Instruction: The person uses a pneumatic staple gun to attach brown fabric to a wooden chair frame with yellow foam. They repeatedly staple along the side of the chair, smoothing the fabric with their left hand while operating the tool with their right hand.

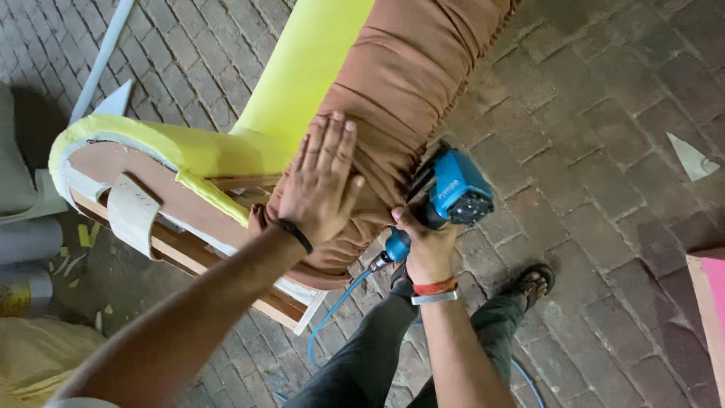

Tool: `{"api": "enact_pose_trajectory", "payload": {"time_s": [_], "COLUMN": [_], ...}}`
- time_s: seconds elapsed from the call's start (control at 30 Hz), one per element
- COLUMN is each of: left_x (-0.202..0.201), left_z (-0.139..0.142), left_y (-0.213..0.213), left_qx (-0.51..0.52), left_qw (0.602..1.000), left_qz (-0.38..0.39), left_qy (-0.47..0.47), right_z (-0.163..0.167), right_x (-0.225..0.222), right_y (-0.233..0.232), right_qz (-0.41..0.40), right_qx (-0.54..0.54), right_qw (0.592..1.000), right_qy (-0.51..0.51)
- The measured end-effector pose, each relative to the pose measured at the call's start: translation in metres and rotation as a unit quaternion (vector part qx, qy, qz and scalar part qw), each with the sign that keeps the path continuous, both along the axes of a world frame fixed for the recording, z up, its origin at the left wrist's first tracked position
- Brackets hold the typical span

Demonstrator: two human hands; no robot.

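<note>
A sofa frame [189,204] padded with yellow foam [302,75] stands on the brick floor [604,113], with brown fabric [408,68] draped over its arm. The left hand [321,185] lies flat and open, pressing the fabric down. The right hand [424,245] grips a blue staple gun [445,195] against the fabric's edge, its blue hose [332,310] trailing below.

Brick floor [604,136], foam scraps [83,234], pink board [714,302].

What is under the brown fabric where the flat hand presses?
Under the brown fabric, yellow foam and a wooden frame show at its edges. Beneath the left hand, everything is covered.
</note>
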State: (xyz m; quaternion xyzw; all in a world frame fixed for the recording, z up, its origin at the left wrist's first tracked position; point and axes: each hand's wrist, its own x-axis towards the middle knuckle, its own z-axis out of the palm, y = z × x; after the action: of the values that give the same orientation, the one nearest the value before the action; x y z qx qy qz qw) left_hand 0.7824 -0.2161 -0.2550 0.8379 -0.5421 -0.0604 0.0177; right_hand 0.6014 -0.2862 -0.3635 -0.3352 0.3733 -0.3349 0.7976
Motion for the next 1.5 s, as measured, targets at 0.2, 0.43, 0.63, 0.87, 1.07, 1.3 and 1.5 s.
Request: {"api": "enact_pose_trajectory", "payload": {"time_s": [0.2,0.43,0.63,0.87,1.07,1.3,1.5], "left_x": [-0.013,-0.019,-0.045,-0.048,-0.048,-0.051,-0.055], "left_z": [0.009,0.009,-0.003,-0.001,-0.007,-0.006,-0.003], "left_y": [0.002,0.0,-0.016,-0.026,-0.032,-0.038,-0.035], "left_qx": [-0.047,-0.024,0.024,0.034,0.063,0.151,0.047], "left_qw": [0.999,0.999,0.998,0.995,0.993,0.978,0.994], "left_qz": [-0.02,-0.037,-0.043,-0.048,-0.015,-0.017,-0.033], "left_qy": [0.004,-0.008,-0.049,-0.076,-0.098,-0.142,-0.097], "right_z": [0.025,0.014,0.003,0.031,0.04,0.022,-0.016], "right_x": [0.02,0.008,0.015,0.028,0.043,0.035,-0.048], "right_y": [-0.005,-0.005,-0.015,-0.052,-0.075,-0.08,-0.105], "right_qz": [0.014,0.011,0.042,0.02,0.045,0.12,0.206], "right_qx": [-0.042,0.031,0.01,0.081,0.073,0.008,-0.313], "right_qw": [0.996,0.998,0.995,0.99,0.994,0.993,0.922], "right_qy": [-0.077,-0.053,-0.094,-0.117,-0.062,0.016,0.093]}}
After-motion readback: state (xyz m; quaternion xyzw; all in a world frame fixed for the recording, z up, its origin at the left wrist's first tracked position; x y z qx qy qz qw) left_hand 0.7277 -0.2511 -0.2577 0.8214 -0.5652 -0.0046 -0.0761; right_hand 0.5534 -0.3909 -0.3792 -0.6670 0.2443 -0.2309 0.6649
